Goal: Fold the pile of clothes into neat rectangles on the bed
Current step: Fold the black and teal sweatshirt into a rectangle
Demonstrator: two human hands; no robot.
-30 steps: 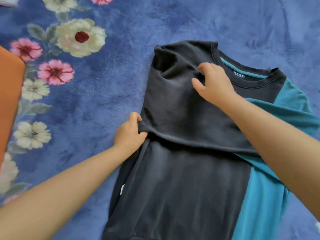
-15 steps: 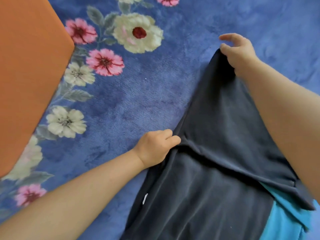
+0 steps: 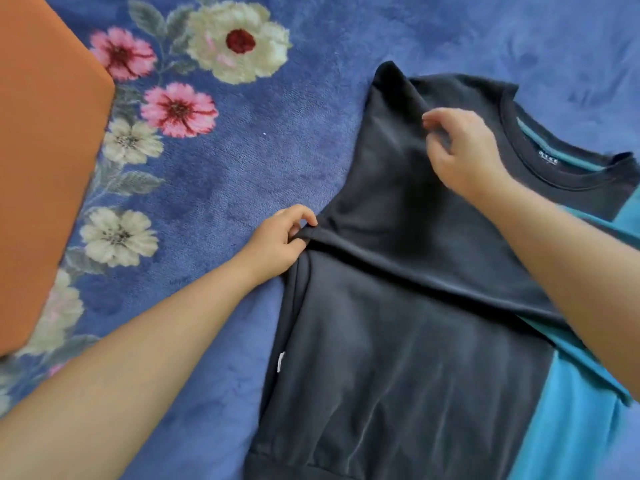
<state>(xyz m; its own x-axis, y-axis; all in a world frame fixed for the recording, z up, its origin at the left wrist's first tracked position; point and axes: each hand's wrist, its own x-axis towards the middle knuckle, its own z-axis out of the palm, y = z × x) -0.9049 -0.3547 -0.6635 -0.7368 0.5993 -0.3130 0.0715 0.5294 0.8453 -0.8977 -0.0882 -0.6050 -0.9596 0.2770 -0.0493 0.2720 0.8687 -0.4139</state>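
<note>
So there's a dark grey sweatshirt (image 3: 415, 341) with teal panels lying flat on the bed (image 3: 346, 29), which has a blue fleecy floral blanket (image 3: 194, 188) over it. The collar (image 3: 540, 168) points to the upper right and the hem runs off the bottom of the frame. The sleeve (image 3: 398, 188) on the person's left side is folded in across the chest, so the outer edge is starting to look like a straight line, which is what you want for a rectangle. The left hand (image 3: 277, 240) is pinching the sleeve's edge between thumb and fingers, right where the fold crosses the body's side edge; I'd say it's pinning that corner so the crease doesn't wander. The right hand (image 3: 464, 150) sits over the shoulder area just beside the collar, fingers curled. It looks like it's nipping a bit of fabric, but I can't tell if it's got a real grip or is only touching it. Both hands are on the same folded flap, left at the lower outer end, right at the upper end near the neckline, with the fabric stretched between them. The teal sleeve (image 3: 616, 230) is partly hidden under the right forearm, so I can't tell how it's folded. There's an orange thing (image 3: 45, 168) off at the left edge, well apart from the shirt, no idea what it is.
</note>
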